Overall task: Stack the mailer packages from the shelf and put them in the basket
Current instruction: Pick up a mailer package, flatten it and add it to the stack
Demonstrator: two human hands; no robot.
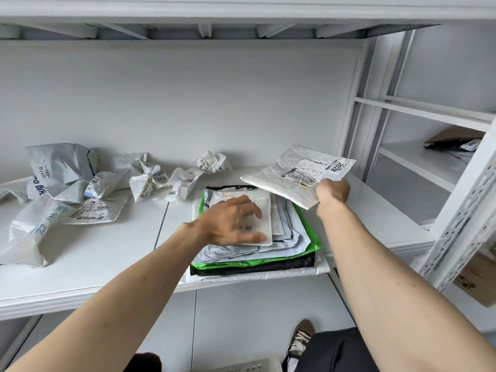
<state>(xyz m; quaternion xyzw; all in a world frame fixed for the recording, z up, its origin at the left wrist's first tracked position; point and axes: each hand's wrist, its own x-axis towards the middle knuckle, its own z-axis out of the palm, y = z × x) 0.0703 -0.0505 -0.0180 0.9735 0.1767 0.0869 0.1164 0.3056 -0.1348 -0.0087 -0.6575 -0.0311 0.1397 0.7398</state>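
A stack of flat mailers [290, 237], white and grey on top of green and black ones, lies on the white shelf [107, 253] near its front edge. My left hand [230, 221] hovers over the top white mailer, fingers spread and blurred. Whether they touch it, I cannot tell. My right hand [331, 193] grips a white padded mailer [292, 174] with a printed label by its near corner, held in the air just right of and behind the stack. Several crumpled white and grey mailers [80, 183] lie loose on the shelf's left half. A white basket's rim [241, 366] shows at the bottom edge.
The shelf's white upright post [456, 218] stands close on the right. A neighbouring shelf unit holds a brown cardboard piece [453, 138]. A cardboard box [477, 277] sits lower right. My shoe [300, 336] is on the floor below.
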